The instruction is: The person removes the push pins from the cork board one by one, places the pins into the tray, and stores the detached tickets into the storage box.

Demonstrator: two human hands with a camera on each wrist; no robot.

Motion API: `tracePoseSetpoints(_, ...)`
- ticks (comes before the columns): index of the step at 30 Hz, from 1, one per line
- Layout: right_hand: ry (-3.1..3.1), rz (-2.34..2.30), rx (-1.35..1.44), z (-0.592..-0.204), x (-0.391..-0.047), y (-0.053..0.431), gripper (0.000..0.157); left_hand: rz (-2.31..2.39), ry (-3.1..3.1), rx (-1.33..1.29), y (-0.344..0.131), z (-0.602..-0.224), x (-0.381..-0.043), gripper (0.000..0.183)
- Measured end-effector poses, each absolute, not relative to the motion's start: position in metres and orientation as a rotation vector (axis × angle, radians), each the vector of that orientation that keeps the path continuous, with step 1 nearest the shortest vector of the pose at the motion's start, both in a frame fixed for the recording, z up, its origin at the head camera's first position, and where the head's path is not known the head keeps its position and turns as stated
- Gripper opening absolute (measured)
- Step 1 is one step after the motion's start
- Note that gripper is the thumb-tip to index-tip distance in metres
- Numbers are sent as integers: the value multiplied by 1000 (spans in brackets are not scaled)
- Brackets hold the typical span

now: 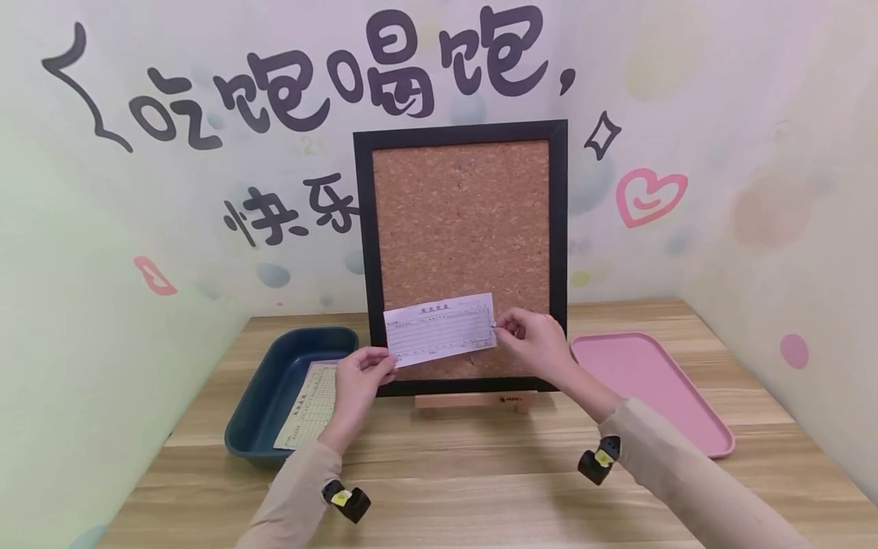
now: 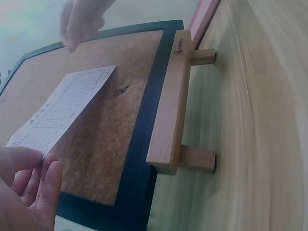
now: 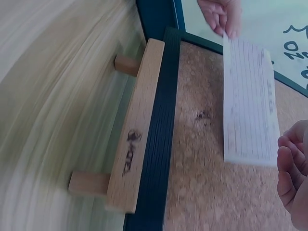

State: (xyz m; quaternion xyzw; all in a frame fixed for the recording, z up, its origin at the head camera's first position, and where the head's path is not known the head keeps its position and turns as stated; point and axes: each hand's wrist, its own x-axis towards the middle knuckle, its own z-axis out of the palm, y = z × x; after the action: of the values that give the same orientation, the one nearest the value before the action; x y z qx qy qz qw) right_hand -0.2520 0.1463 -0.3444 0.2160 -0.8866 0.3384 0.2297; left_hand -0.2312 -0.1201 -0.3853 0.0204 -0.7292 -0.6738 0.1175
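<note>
A white printed form slip (image 1: 440, 329) hangs slightly tilted in front of the lower part of a black-framed cork board (image 1: 466, 221). My left hand (image 1: 361, 374) pinches its lower left corner between thumb and fingers, plain in the left wrist view too. At the slip's right edge is my right hand (image 1: 535, 339), thumb and forefinger drawn together. A small dark pin-like thing (image 1: 493, 326) shows at these fingertips. In the right wrist view, the right hand (image 3: 293, 168) has curled fingers beside the slip (image 3: 249, 101).
The board leans upright on a low wooden stand (image 1: 473, 399). A dark blue tray (image 1: 250, 404) holding yellowish printed sheets (image 1: 312, 404) stands at left. At right lies a pink tray (image 1: 652, 381). Behind the wooden table (image 1: 466, 488) is a decorated wall.
</note>
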Motion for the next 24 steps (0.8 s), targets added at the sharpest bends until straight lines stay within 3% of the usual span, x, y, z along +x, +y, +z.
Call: tracePoseSetpoints(24,-2526,880,416,-371,-239,236,4,-1761,-2177,317,-224,-375,-197,29)
